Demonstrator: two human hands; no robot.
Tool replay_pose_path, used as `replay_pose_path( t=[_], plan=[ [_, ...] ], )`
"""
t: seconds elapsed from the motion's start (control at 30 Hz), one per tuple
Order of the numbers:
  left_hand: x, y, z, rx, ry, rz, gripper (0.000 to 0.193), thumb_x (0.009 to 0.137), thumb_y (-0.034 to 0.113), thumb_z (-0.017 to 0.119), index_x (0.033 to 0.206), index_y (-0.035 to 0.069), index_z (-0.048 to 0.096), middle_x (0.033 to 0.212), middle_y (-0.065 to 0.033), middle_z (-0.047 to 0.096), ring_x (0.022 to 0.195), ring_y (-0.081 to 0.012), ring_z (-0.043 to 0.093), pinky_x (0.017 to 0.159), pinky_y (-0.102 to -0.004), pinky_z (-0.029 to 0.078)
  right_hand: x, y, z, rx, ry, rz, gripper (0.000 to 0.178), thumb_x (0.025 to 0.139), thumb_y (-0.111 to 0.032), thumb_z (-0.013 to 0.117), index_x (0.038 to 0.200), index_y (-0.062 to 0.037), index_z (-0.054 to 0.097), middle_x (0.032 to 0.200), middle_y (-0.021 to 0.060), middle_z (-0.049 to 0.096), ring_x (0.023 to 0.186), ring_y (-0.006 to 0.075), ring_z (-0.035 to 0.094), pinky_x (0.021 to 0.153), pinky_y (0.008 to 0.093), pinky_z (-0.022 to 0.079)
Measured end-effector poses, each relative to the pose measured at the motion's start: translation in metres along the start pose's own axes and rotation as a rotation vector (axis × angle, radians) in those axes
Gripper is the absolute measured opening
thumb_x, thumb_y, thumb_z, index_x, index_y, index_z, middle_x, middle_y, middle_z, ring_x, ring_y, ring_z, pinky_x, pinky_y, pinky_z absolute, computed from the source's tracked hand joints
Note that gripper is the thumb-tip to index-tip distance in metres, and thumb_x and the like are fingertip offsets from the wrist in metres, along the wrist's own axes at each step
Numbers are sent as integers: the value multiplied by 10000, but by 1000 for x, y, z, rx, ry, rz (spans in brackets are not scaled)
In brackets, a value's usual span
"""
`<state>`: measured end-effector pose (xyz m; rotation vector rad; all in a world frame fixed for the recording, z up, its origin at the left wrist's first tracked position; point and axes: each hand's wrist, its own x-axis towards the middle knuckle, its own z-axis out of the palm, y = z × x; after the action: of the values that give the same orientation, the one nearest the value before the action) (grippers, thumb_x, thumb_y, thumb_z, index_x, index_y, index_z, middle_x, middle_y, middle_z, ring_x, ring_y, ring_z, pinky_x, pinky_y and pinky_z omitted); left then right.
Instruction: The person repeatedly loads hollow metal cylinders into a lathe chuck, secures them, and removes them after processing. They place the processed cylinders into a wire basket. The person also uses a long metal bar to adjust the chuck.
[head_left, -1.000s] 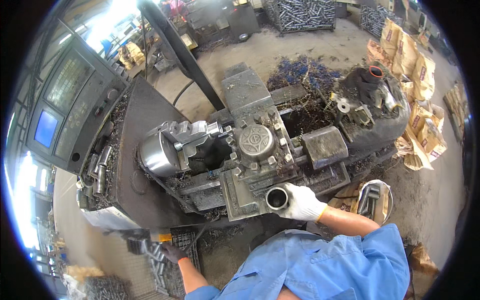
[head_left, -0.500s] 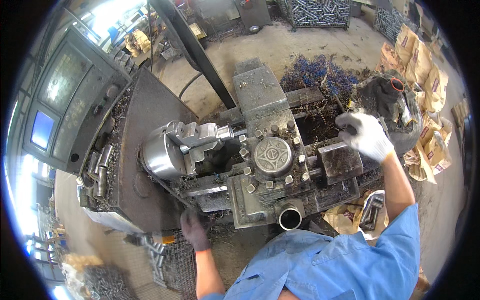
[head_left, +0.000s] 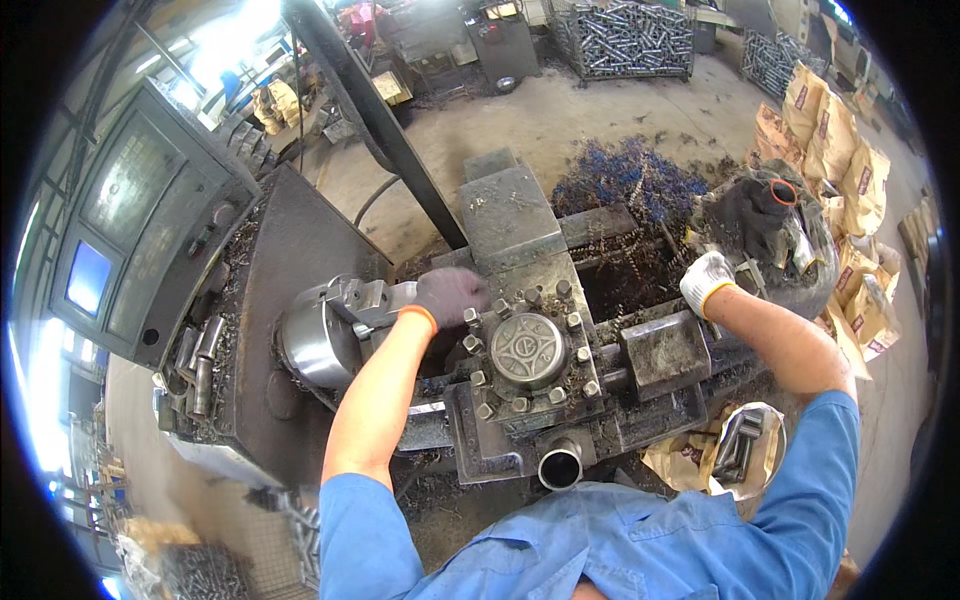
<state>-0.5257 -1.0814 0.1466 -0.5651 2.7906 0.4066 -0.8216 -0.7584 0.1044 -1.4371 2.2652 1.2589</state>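
My left hand (head_left: 452, 297), in a dark glove with an orange cuff, reaches over the lathe between the chuck (head_left: 318, 340) and the square tool post (head_left: 528, 350). It covers the end of the shiny metal part (head_left: 400, 296) at the chuck's jaws. Its fingers are blurred and partly hidden, so their grip does not show. Past the block on the right, my right hand (head_left: 708, 280), in a white glove, is closed at the tailstock end (head_left: 760, 275). What it holds, if anything, is hidden.
Blue and brown metal shavings (head_left: 625, 180) heap behind the bed. Paper sacks (head_left: 830, 140) stand at far right, and an open sack of metal pins (head_left: 742, 450) sits near my right side. A slanted post (head_left: 370, 110) rises behind the chuck. The control panel (head_left: 130, 220) is at left.
My left hand has risen from below the chuck, at the lathe's near side, to the metal part's end. My right hand has lowered slightly and its fingers have closed.
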Motion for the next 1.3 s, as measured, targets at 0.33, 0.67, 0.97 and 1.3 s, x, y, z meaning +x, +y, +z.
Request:
replay_pose_path(
  t=[0.33,0.67,0.97,1.3],
  plan=[
    [-7,26,-43,537,-21,-134,362,875,317,742,1154,94,800,1197,-151,779,1149,-301,731,1002,-449,504,15,18,25,-56,-67,3,325,872,-235,756,1174,-139,828,1153,92,807,1053,279,772,802,461,614],
    [16,24,-30,-119,313,-57,259,906,298,707,1008,90,823,1092,-143,796,1023,-332,760,884,-429,561,13,27,18,-30,-86,4,310,892,-239,741,1172,-140,828,1134,84,813,1036,278,781,800,456,621],
    [-14,17,-102,-121,461,-294,717,873,398,770,1500,140,541,1358,-189,689,1143,-377,700,1037,-464,528,-49,54,-94,96,408,106,157,843,-199,745,950,-124,831,912,107,799,897,286,787,779,402,616],
    [-41,-24,21,520,315,-264,450,692,424,861,1057,179,767,1131,-39,712,1147,-252,658,1023,-437,501,29,-80,-199,751,380,-571,288,804,-321,723,1010,-137,807,894,145,771,867,344,761,781,466,606]
  ],
)
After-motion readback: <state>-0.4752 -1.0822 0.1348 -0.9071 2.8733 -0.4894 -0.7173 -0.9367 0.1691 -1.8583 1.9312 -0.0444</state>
